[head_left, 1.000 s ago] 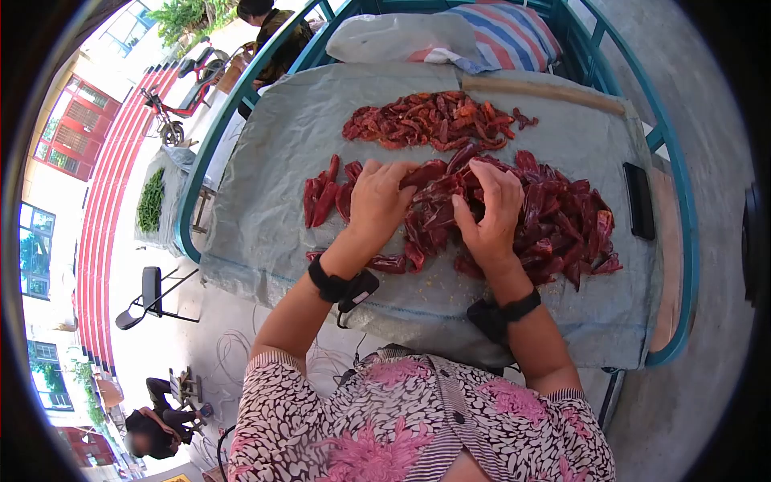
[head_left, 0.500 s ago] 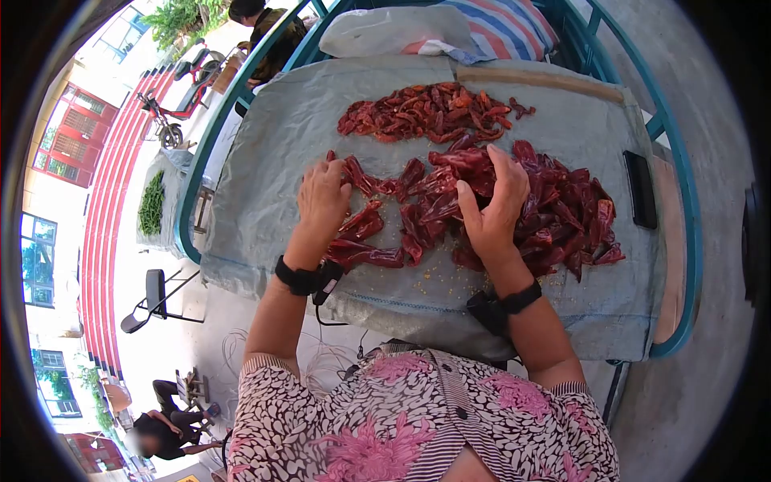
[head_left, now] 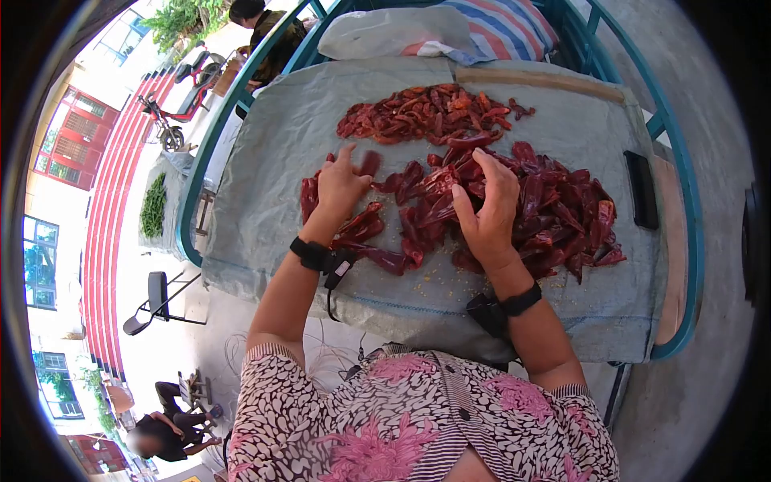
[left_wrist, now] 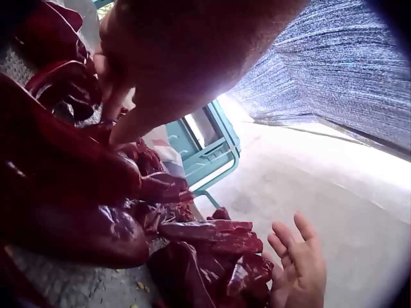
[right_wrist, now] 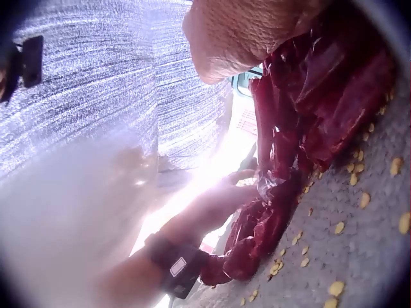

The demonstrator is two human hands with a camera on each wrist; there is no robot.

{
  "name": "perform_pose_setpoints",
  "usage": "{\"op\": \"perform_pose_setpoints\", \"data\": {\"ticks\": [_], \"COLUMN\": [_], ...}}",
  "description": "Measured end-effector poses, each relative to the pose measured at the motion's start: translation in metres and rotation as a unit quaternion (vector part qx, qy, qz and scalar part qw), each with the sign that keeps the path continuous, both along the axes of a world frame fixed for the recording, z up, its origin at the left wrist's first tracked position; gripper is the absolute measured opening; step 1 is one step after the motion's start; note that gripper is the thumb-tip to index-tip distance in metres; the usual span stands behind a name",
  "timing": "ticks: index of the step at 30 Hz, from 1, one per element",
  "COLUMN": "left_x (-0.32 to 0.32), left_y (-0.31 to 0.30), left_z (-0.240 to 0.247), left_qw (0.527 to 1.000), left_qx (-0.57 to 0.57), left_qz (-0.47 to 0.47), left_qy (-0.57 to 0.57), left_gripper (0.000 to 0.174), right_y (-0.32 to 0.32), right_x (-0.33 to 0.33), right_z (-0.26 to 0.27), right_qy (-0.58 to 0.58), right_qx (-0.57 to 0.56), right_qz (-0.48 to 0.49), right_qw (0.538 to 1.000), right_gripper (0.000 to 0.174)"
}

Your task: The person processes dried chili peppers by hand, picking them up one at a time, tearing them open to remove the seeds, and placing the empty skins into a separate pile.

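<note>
My left hand (head_left: 344, 189) is over the left part of the cloth, its fingers bent. A motion-blurred dark red chili pepper (head_left: 369, 163) shows between its fingertips and thumb; in the left wrist view the hand (left_wrist: 186, 58) hides most of that grip. Loose peppers (head_left: 361, 225) lie just below this hand. On the right, my right hand (head_left: 491, 210) stands at the edge of a heap of large, glossy red peppers (head_left: 562, 217), thumb and fingers apart around some of them. Seen in the left wrist view, the right hand's fingers (left_wrist: 282, 240) are loosely extended.
Smaller, shrivelled red peppers (head_left: 426, 112) form a pile at the back of the grey-green cloth (head_left: 273, 161). A black phone (head_left: 640, 189) lies at the right, inside the teal cart rail (head_left: 691, 265). Yellow seeds (right_wrist: 340, 228) dot the cloth. Behind are a striped sack (head_left: 514, 28) and wooden strip (head_left: 538, 83).
My left hand moved from the heap out to the left, then slightly back right with a pepper at its fingertips. The right hand stayed by the heap, shifting only slightly.
</note>
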State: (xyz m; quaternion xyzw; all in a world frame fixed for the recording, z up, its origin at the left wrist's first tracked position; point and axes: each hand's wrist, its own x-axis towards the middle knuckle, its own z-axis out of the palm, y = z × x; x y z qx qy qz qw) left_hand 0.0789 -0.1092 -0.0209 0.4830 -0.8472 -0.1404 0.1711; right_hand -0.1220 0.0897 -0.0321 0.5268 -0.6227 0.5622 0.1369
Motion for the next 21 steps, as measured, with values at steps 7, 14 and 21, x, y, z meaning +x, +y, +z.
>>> {"op": "perform_pose_setpoints", "data": {"ticks": [7, 14, 21], "left_x": [-0.015, -0.025, -0.001], "left_y": [0.031, 0.075, 0.041], "left_z": [0.039, 0.067, 0.014], "left_qw": [0.975, 0.948, 0.965], "left_qx": [-0.085, -0.012, -0.067], "left_qz": [-0.187, -0.288, -0.236], "left_qy": [0.088, 0.133, -0.092], "left_gripper": [0.028, 0.029, 0.040], "right_y": [-0.001, 0.002, 0.002], "right_x": [0.000, 0.003, 0.002], "right_z": [0.003, 0.014, 0.011], "right_qy": [-0.006, 0.070, 0.037], "right_qx": [-0.008, 0.034, 0.010], "right_qz": [0.018, 0.070, 0.028], "right_qw": [1.000, 0.994, 0.999], "right_gripper": [0.058, 0.039, 0.025]}}
